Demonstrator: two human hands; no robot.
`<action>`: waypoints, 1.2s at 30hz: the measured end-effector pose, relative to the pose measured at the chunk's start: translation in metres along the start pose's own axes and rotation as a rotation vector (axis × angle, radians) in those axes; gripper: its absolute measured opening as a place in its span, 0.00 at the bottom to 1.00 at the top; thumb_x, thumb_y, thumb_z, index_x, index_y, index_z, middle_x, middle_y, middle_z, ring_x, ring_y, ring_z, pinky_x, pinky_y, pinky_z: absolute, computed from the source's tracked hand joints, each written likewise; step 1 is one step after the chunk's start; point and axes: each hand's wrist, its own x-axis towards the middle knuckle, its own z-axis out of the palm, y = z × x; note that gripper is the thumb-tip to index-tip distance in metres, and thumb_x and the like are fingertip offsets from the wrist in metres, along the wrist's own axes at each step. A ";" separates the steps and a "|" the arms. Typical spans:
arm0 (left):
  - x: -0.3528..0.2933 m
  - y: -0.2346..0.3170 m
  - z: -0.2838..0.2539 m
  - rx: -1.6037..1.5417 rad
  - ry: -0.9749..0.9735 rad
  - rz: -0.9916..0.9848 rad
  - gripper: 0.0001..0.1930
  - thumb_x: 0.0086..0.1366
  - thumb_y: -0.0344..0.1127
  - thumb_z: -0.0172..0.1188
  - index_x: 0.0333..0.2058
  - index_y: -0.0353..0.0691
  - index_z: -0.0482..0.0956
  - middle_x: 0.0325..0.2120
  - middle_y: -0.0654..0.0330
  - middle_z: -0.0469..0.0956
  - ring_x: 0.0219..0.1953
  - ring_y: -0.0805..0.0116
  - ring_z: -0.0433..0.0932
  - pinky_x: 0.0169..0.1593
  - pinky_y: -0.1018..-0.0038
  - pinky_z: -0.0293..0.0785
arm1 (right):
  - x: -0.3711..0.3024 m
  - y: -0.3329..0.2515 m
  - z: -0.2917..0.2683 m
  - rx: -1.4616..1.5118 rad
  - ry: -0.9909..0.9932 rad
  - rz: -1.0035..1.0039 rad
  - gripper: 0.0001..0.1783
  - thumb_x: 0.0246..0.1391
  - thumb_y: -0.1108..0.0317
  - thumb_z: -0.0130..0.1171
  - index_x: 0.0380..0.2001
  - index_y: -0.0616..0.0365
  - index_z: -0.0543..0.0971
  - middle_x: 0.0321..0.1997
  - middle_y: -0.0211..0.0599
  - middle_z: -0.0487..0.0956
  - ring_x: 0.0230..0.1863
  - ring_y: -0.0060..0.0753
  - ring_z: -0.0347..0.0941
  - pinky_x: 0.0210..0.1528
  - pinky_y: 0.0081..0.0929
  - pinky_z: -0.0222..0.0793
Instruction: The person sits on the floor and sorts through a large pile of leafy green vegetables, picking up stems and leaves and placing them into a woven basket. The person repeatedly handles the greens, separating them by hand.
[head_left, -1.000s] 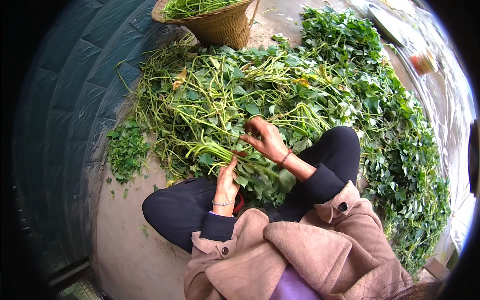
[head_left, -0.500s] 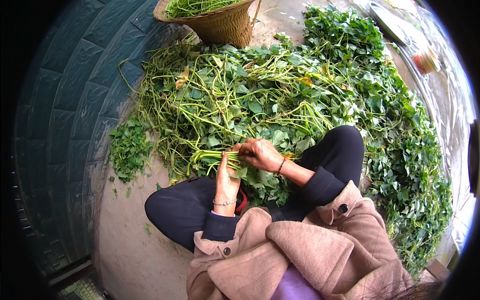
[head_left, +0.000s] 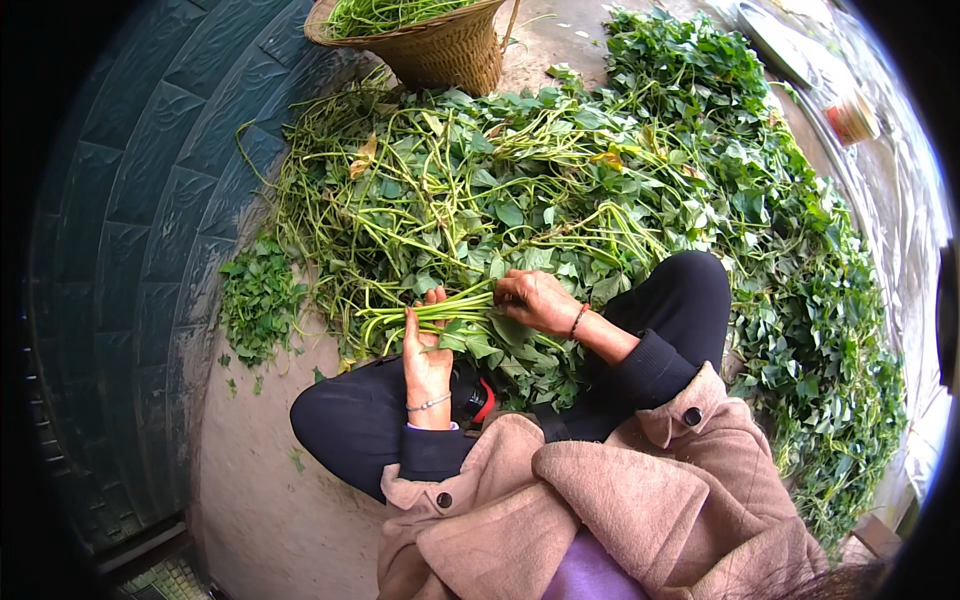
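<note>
A bundle of long green leaf stems (head_left: pixel 385 318) lies across my left hand (head_left: pixel 428 350), between the upright thumb and the fingers behind it. The leafy ends of the bundle hang to the right, with broad green leaves (head_left: pixel 475 338) below the stems. My right hand (head_left: pixel 540 302) is closed at that leafy end, its fingertips pinched by the stems; exactly what lies inside the pinch is hidden. Both hands are above my crossed legs, at the near edge of a large heap of leafy green vines (head_left: pixel 470 190).
A woven basket (head_left: pixel 450 55) filled with green stems stands beyond the heap. Left of the heap sits a small pile of loose leaves (head_left: pixel 258 300), beside a dark tiled wall (head_left: pixel 140 230). More leafy vines (head_left: pixel 810 350) stretch along the right, and a small tub (head_left: pixel 850 118) lies farther back.
My hands have drawn apart: the left has shifted a little left with the bundle, the right slightly right. The left fingers have loosened, and the stems fan out more.
</note>
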 end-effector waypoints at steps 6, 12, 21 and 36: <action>0.007 0.011 -0.011 -0.069 -0.055 0.016 0.10 0.68 0.41 0.52 0.38 0.41 0.74 0.41 0.58 0.78 0.51 0.59 0.74 0.62 0.53 0.65 | -0.003 -0.006 -0.006 -0.009 -0.086 -0.094 0.09 0.47 0.62 0.62 0.29 0.56 0.78 0.27 0.42 0.75 0.33 0.48 0.75 0.36 0.42 0.71; 0.002 0.025 0.002 -0.067 -0.113 0.011 0.09 0.68 0.40 0.53 0.37 0.40 0.74 0.38 0.62 0.77 0.51 0.63 0.73 0.63 0.55 0.63 | 0.004 -0.017 -0.046 -0.299 0.111 -0.166 0.47 0.38 0.49 0.69 0.62 0.50 0.62 0.63 0.41 0.63 0.60 0.46 0.60 0.56 0.45 0.57; -0.007 0.035 0.022 0.028 -0.160 0.021 0.06 0.66 0.36 0.55 0.37 0.40 0.73 0.32 0.64 0.74 0.43 0.69 0.75 0.65 0.59 0.61 | 0.001 0.011 -0.013 -0.173 -0.112 -0.076 0.21 0.46 0.57 0.64 0.38 0.56 0.70 0.33 0.41 0.76 0.39 0.49 0.74 0.39 0.49 0.66; -0.004 0.003 0.011 0.195 -0.117 0.005 0.06 0.68 0.34 0.53 0.41 0.41 0.73 0.37 0.63 0.75 0.48 0.65 0.75 0.57 0.62 0.70 | 0.005 0.003 -0.014 -0.091 -0.226 -0.072 0.32 0.49 0.45 0.62 0.45 0.62 0.71 0.37 0.49 0.76 0.40 0.53 0.74 0.41 0.42 0.71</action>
